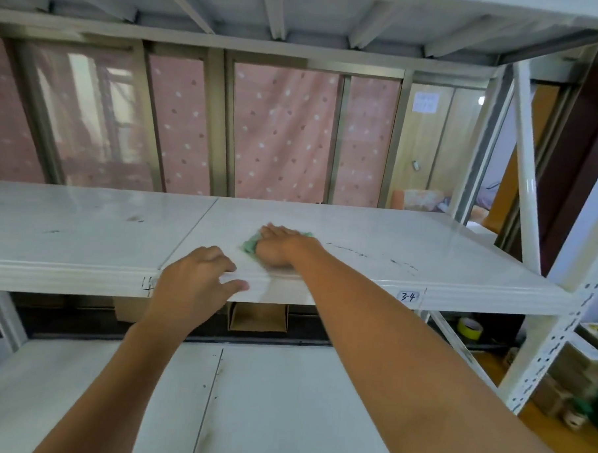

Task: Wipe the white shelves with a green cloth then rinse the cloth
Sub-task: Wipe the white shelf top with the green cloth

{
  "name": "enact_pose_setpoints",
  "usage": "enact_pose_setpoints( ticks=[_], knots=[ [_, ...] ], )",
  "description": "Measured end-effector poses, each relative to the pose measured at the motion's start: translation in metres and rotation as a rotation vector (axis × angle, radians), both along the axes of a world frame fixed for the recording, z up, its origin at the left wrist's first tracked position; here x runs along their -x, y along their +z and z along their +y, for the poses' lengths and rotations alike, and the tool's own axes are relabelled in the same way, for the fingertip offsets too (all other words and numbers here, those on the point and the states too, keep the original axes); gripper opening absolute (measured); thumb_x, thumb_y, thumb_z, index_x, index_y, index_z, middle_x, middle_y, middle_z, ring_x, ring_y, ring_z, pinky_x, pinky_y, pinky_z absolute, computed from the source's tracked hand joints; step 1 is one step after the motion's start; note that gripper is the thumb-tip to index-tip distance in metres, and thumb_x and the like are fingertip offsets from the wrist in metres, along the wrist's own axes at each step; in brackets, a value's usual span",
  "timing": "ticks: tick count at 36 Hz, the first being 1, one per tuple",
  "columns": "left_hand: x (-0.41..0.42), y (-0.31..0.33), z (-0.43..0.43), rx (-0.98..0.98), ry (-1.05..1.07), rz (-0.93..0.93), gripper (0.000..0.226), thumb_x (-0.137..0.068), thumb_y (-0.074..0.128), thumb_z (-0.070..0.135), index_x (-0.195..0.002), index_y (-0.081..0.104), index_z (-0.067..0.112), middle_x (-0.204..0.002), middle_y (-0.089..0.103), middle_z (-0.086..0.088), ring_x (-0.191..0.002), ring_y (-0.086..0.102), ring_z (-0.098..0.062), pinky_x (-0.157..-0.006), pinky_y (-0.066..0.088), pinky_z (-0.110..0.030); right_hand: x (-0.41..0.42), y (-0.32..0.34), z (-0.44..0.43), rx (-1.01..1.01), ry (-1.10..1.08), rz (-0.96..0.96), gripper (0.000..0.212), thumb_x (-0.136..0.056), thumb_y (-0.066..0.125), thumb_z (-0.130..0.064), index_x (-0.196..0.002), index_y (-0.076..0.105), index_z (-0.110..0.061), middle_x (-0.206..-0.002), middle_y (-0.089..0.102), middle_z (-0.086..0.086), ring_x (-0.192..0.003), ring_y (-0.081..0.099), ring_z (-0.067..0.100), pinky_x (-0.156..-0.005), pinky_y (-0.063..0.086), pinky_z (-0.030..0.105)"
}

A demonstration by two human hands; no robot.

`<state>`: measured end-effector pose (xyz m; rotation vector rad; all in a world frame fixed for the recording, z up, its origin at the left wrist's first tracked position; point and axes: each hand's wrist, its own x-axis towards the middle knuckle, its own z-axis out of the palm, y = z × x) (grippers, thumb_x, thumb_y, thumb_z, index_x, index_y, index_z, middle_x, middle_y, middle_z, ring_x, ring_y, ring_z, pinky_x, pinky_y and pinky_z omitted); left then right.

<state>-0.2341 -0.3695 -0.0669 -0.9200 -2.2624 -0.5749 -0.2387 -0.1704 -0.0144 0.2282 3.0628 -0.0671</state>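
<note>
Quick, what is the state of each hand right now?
Left hand: open, resting on the front edge of the middle shelf, holding nothing.
Right hand: open, pressing flat on the green cloth.

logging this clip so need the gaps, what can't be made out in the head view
Head view:
- green cloth: mostly hidden under the right hand; only edges show.
- handwritten mark on the shelf edge: partly covered by the left hand.
- paper notice on the far door: too small to read.
- cardboard box below: top hidden by the shelf edge.
</note>
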Motion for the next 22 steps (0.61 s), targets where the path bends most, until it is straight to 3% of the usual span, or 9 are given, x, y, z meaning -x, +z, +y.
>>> enact_pose_setpoints(
  ticks=[4,9,16,19,22],
  knots=[
    [0.001,-0.004,-0.003,-0.043,-0.037,0.029,0.029,-0.071,0.089,0.037,-0.085,0.079,0.014,-0.090,0.071,0.004,-0.085,0.068,-0.021,-0.067,0.051,-0.031,-0.011,0.001,0.015,-0.014,-0.055,-0.011,0.065,-0.104,0.014,-0.044,-0.160,0.003,-0.013,-0.167,-0.002,0.007,-0.153,0.005,0.025,-0.122,0.006,0.049],
    [0.006,-0.001,-0.020,-0.055,-0.067,0.083,0.027,-0.074,0.086,0.036,-0.080,0.077,0.012,-0.087,0.071,0.000,-0.079,0.067,-0.022,-0.063,0.054,-0.033,0.004,0.001,0.002,-0.041,-0.109,-0.033,0.067,-0.103,0.014,-0.044,-0.159,0.001,-0.010,-0.167,-0.004,0.007,-0.153,0.005,0.025,-0.122,0.007,0.052],
    [0.023,-0.002,-0.042,-0.085,0.034,0.063,0.039,-0.059,0.093,0.047,-0.070,0.077,0.013,-0.074,0.070,0.002,-0.068,0.066,-0.020,-0.057,0.048,-0.026,0.046,0.007,-0.076,-0.090,0.131,-0.048,0.064,-0.105,0.013,-0.045,-0.160,-0.003,-0.017,-0.167,-0.009,-0.002,-0.153,0.000,0.019,-0.122,0.001,0.052],
    [0.031,0.002,-0.041,-0.066,0.051,0.061,0.041,-0.062,0.089,0.056,-0.061,0.073,0.018,-0.068,0.069,0.005,-0.061,0.064,-0.020,-0.055,0.048,-0.027,0.071,0.003,-0.094,-0.039,0.227,-0.045,0.065,-0.105,0.018,-0.047,-0.160,-0.002,-0.019,-0.167,-0.009,-0.003,-0.153,-0.001,0.017,-0.122,-0.001,0.044],
    [0.036,0.009,-0.039,-0.057,0.089,0.005,0.041,-0.062,0.086,0.060,-0.054,0.067,0.025,-0.060,0.055,0.017,-0.058,0.053,-0.015,-0.058,0.038,-0.026,0.092,0.004,-0.097,-0.022,0.255,-0.073,0.064,-0.105,0.019,-0.045,-0.160,-0.003,-0.019,-0.166,-0.011,-0.002,-0.153,-0.004,0.018,-0.123,-0.001,0.042]
  ],
)
